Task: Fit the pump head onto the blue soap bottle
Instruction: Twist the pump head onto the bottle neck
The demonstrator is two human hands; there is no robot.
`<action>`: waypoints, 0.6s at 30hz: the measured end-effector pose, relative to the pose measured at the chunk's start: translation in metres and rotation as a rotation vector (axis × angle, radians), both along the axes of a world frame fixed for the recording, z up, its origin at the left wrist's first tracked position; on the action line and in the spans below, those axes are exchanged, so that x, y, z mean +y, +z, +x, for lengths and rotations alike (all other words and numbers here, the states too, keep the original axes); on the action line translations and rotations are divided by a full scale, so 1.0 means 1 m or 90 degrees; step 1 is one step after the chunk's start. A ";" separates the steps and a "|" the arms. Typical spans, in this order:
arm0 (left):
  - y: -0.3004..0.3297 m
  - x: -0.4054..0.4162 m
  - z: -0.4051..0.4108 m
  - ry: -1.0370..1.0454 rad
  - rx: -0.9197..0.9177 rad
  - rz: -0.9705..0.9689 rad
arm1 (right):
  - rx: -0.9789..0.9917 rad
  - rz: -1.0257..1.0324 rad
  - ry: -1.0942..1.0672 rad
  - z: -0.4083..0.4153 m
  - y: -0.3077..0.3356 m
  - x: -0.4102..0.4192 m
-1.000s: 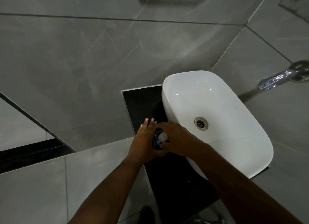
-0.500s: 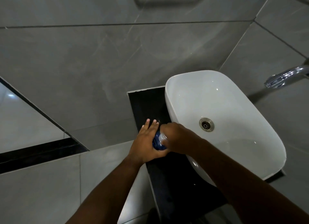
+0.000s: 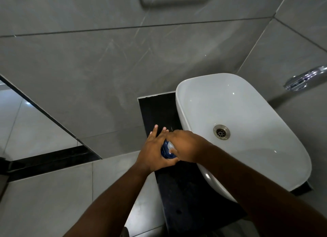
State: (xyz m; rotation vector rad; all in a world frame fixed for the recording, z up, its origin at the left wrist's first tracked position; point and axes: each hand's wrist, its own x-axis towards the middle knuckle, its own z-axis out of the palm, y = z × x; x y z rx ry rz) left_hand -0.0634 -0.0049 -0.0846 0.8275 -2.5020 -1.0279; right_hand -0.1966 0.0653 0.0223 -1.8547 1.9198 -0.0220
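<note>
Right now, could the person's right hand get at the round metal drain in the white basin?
Probably yes: the right hand sits beside the basin, and nothing covers the drain, but it is busy at the blue bottle.

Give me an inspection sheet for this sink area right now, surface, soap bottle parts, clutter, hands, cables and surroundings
Surface: black counter, dark and glossy, beside the white basin.
Job's things: blue bottle upright on the counter, mostly hidden by the hands; pale pump head at its top, whether it is seated cannot be told.
Clutter: nothing seen.
Hands: left hand wraps the bottle, fingers extended; right hand covers the pump head.
Cables: nothing seen.
Surroundings: grey tiled wall, chrome tap at right, drain in the basin.
</note>
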 end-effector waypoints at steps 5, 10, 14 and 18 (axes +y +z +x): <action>-0.004 0.000 -0.002 0.001 0.006 0.021 | -0.054 0.036 -0.047 -0.001 -0.004 -0.003; -0.006 -0.001 -0.002 0.007 0.009 0.022 | -0.087 -0.001 -0.107 0.009 0.000 0.006; -0.006 -0.001 -0.002 0.004 -0.005 0.019 | 0.043 -0.048 -0.113 0.015 0.003 0.001; -0.006 -0.001 -0.001 0.009 -0.007 0.027 | -0.040 -0.002 -0.074 0.006 0.004 0.004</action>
